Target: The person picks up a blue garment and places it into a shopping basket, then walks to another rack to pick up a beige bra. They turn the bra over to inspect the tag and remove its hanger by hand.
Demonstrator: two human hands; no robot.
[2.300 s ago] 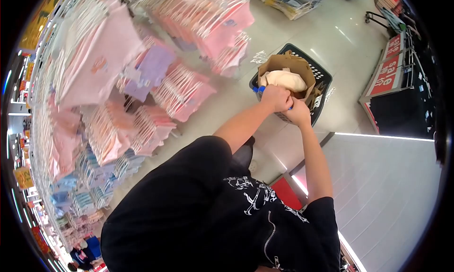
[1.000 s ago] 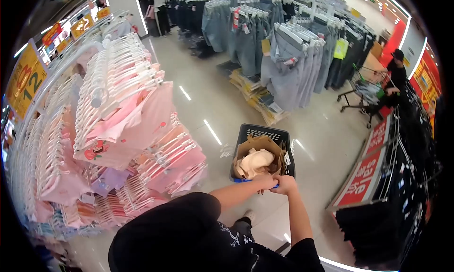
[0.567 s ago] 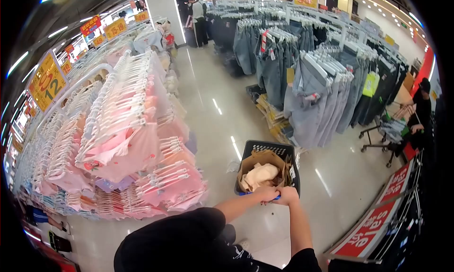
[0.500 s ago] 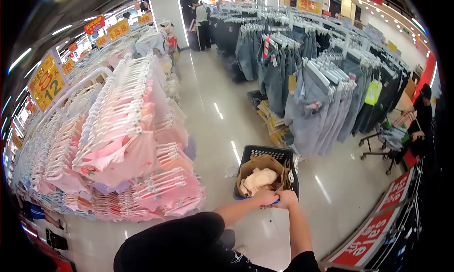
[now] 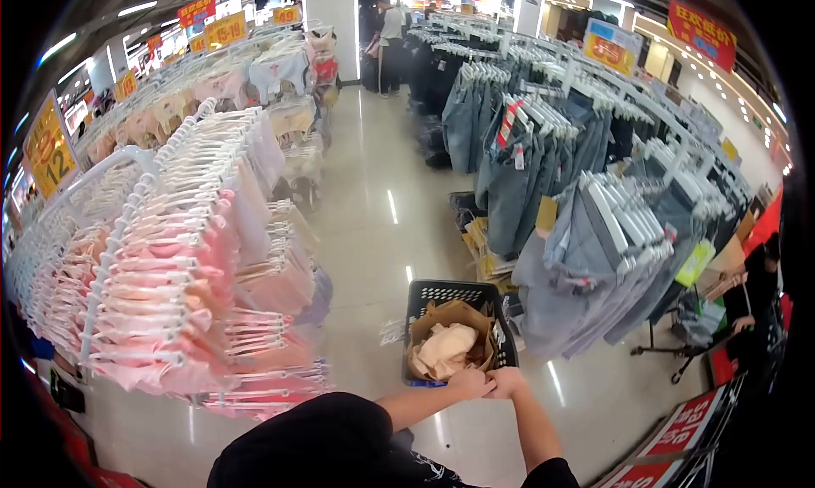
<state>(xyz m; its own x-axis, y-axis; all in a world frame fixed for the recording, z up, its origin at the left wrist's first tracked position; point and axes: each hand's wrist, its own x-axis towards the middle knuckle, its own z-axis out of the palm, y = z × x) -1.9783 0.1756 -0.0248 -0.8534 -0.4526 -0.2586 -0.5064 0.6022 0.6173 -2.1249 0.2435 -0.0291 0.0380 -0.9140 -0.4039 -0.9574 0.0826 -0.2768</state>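
In front of me on the floor is a black perforated shopping basket [image 5: 418, 300]. It holds an open brown paper bag [image 5: 486, 325] with pale peach cloth [image 5: 447, 350] bunched inside. At the basket's near edge, my left hand [image 5: 468, 384] is closed, and my right hand [image 5: 507, 383] is closed right beside it. Both grip the basket at this side, where a bit of blue shows; the exact part under my fingers is hidden.
To the left stand racks of pink garments [image 5: 170, 293] on white hangers. Racks of jeans [image 5: 586, 259] line the right side, with folded packs at floor level. A glossy aisle floor [image 5: 365, 208] runs between. At far right a person [image 5: 758, 293] stands by a wheeled cart [image 5: 679, 352].
My view has moved forward along the aisle; the garment racks on both sides are nearer. The basket has moved along with my hands, which keep their grip.
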